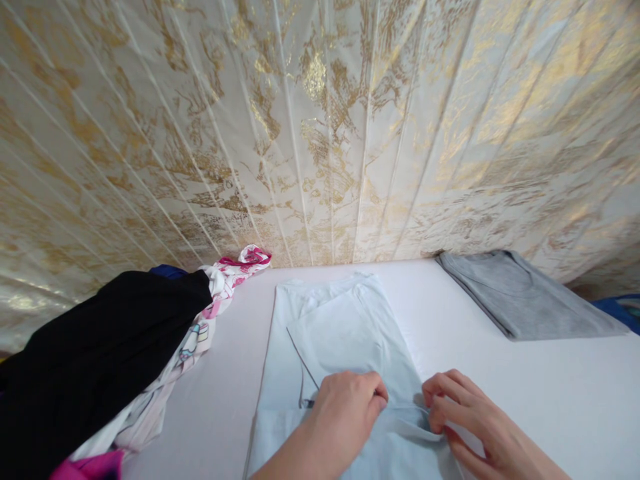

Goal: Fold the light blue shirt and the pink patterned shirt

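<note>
A pale blue garment [340, 327] lies folded flat in front of me, with a crosswise fold or edge near my hands. A thin dark cord [301, 358] rests on it in a loose loop and runs under my left hand [350, 407]. That hand is closed in a pinch, and a dark bit of cord seems to show by the thumb. At the garment's right side, my right hand [467, 417] has its bent fingers on a raised edge of the cloth, with the thumb tucked below. My left palm and the cord's end are hidden.
The garment lies on a white surface [225, 380]. To the left is a heap with black cloth [115, 340] over pink and white printed clothing [235, 267]. A folded grey garment [530, 293] lies at right, near blue cloth [620, 310]. Gold-patterned wall panelling [325, 147] rises behind.
</note>
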`<state>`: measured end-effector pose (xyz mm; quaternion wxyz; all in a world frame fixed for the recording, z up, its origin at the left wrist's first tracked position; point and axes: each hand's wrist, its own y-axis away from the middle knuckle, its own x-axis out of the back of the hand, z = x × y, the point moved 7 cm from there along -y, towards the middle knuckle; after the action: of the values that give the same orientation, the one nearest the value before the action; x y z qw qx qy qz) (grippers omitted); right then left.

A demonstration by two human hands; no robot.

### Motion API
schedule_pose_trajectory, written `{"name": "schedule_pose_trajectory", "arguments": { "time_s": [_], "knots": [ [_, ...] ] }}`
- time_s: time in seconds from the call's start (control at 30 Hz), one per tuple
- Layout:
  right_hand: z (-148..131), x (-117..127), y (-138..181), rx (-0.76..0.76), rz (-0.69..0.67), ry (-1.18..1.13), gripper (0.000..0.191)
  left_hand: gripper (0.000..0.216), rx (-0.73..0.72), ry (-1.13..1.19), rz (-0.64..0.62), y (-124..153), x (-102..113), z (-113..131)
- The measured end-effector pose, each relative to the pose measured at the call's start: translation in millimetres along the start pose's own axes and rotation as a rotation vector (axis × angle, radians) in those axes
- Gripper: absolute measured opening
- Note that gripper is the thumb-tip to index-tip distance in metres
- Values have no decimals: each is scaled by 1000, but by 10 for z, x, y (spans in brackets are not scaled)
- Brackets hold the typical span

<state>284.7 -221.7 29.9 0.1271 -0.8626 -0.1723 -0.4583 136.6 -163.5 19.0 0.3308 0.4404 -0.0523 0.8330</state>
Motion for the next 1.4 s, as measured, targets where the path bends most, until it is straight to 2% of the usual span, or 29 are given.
{"name": "schedule_pose_trajectory", "arguments": {
  "time_s": [0.13,0.3,0.43,0.63,0.73,0.9,1.07,1.23,1.4],
  "knots": [
    [36,11,-14,-2,31,18,21,12,18,46,-31,-2,34,-1],
    [39,16,-38,26,73,51,31,16,-9,97,-39,12,31,-7],
    [28,-12,-31,1,43,26,24,13,4,114,-49,5,-31,-17],
    [54,-22,-22,-41,21,49,13,11,42,57,16,-23,-68,0],
    [109,-30,-14,-69,21,46,13,13,62,39,30,-38,-68,-7],
    [134,15,41,-49,96,23,9,16,110,49,26,-46,-60,-41],
    [114,11,24,-67,91,-21,13,19,120,-19,16,-56,-67,-52],
    [109,-4,-24,-52,128,-25,11,21,71,-61,15,-9,-25,-10],
    [106,-35,-64,-76,92,-43,13,39,6,-11,-19,51,-4,29]
  ]
}}
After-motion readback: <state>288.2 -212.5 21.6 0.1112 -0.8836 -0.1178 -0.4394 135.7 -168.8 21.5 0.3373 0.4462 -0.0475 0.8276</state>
